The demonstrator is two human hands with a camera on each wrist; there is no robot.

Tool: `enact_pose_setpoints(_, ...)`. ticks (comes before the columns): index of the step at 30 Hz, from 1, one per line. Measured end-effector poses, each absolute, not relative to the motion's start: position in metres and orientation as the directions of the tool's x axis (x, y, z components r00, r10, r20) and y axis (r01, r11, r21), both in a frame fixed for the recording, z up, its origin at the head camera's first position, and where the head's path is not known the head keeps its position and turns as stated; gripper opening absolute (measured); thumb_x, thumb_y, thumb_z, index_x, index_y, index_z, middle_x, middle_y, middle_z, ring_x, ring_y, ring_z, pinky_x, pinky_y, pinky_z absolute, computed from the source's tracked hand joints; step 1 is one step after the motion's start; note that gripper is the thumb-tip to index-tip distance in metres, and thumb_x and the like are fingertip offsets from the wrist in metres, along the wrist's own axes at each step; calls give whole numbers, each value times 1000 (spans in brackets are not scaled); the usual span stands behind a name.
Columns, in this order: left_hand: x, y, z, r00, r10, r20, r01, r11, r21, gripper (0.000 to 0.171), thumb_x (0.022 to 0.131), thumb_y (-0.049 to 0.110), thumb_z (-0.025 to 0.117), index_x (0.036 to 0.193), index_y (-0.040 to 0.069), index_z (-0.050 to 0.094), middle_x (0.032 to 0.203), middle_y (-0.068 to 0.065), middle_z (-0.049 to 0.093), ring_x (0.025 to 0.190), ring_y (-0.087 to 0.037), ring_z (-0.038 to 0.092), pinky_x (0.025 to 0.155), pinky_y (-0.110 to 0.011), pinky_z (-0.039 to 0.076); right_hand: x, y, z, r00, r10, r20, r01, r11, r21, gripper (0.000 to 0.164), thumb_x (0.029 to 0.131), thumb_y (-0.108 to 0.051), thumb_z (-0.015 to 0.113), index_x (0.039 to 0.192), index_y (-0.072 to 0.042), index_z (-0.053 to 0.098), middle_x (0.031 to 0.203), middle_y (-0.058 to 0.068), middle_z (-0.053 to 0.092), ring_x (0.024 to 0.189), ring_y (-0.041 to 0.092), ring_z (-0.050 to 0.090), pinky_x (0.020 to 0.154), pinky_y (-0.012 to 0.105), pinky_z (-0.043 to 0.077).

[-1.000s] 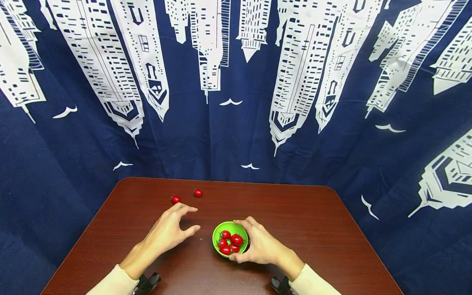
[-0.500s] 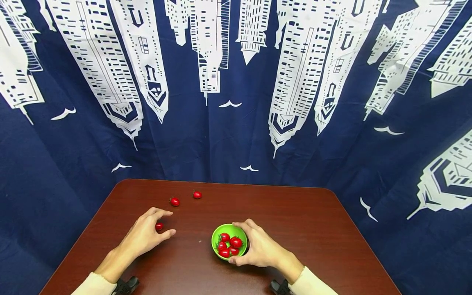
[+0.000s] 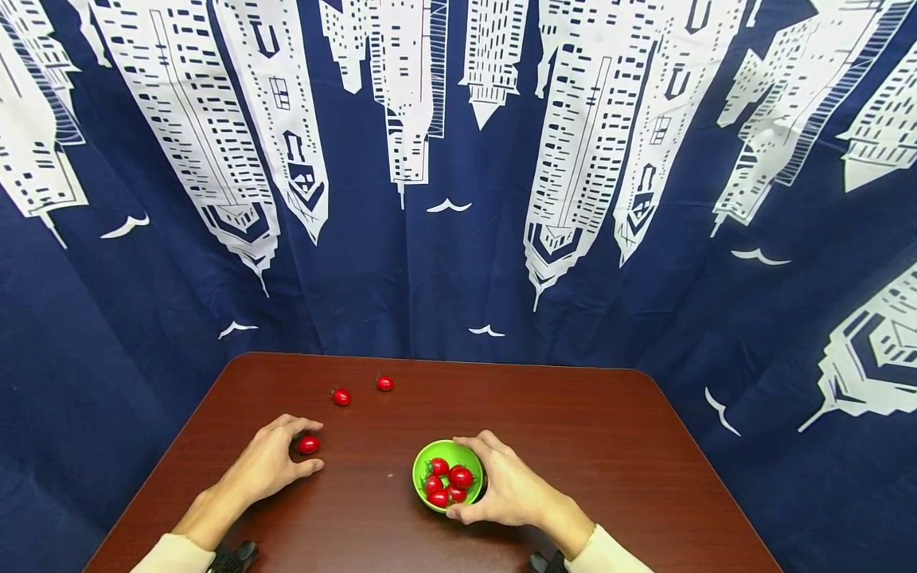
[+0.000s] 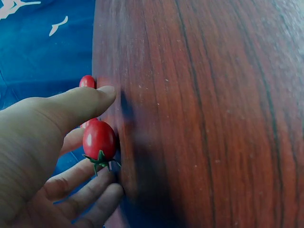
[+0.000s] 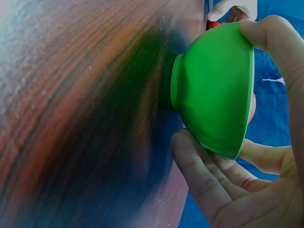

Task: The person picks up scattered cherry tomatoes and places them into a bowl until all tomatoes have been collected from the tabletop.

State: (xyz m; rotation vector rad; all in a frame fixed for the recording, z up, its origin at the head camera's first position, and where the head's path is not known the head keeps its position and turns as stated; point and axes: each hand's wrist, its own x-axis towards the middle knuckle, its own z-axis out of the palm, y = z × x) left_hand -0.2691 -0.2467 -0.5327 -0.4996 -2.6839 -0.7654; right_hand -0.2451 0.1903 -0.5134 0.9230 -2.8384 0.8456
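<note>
My left hand (image 3: 265, 465) is on the left of the table, its fingers and thumb spread on either side of a red cherry tomato (image 3: 309, 445). In the left wrist view that cherry tomato, with its green stem end, sits between thumb and fingers, and the thumb is apart from it. My right hand (image 3: 516, 487) holds a small green bowl (image 3: 458, 450) by its right side, thumb at the near rim and fingers at the far rim. Several cherry tomatoes (image 3: 460, 477) lie inside. In the right wrist view the bowl's foot is close over the tabletop.
Two more cherry tomatoes, a nearer one (image 3: 341, 396) and a farther one (image 3: 385, 383), lie toward the back left of the brown wooden table (image 3: 559, 422). Behind its far edge hangs a dark blue curtain (image 3: 444, 278) printed with white buildings and birds.
My left hand has moved left and down from near the table's middle, and its fingers now surround the nearest cherry tomato. The right hand keeps holding the bowl in place.
</note>
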Motion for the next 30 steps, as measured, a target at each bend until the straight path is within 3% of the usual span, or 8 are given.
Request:
enact_pose_setpoints(6,-275,-254,-535,-888,261,379,433,752,497,54,77,13,108,126,7,83,110,-10,78,92,-17,71,74,-24,61,-247,190,-511,-820,-538,196,-556,671,-490,101,79,-61,102,158,-9,66,127,-3,67,110,7,71,100,29,67)
enact_pose_setpoints(10,-271,-249,-526,-916,253,312,388,756,528,51,79,7,107,125,8,85,109,-6,79,93,-16,75,74,-24,66,-248,190,-511,-817,-541,199,-561,671,-485,101,79,-61,102,158,-10,66,126,-4,67,109,6,71,99,28,67)
enact_pose_setpoints(17,-272,-247,-524,-913,256,318,395,747,535,38,82,-4,101,115,7,87,102,-2,79,88,-14,76,73,-22,66,-248,190,-511,-817,-542,200,-562,668,-487,101,79,-62,102,159,-10,66,127,-2,67,110,8,72,100,29,66)
enact_pose_setpoints(30,-269,-240,-525,-921,247,302,382,730,566,31,85,-4,98,112,5,87,101,-3,79,88,-16,79,74,-23,67,-246,193,-511,-823,-542,171,-544,664,-513,102,79,-59,103,160,-10,65,129,-2,68,114,12,74,103,30,66)
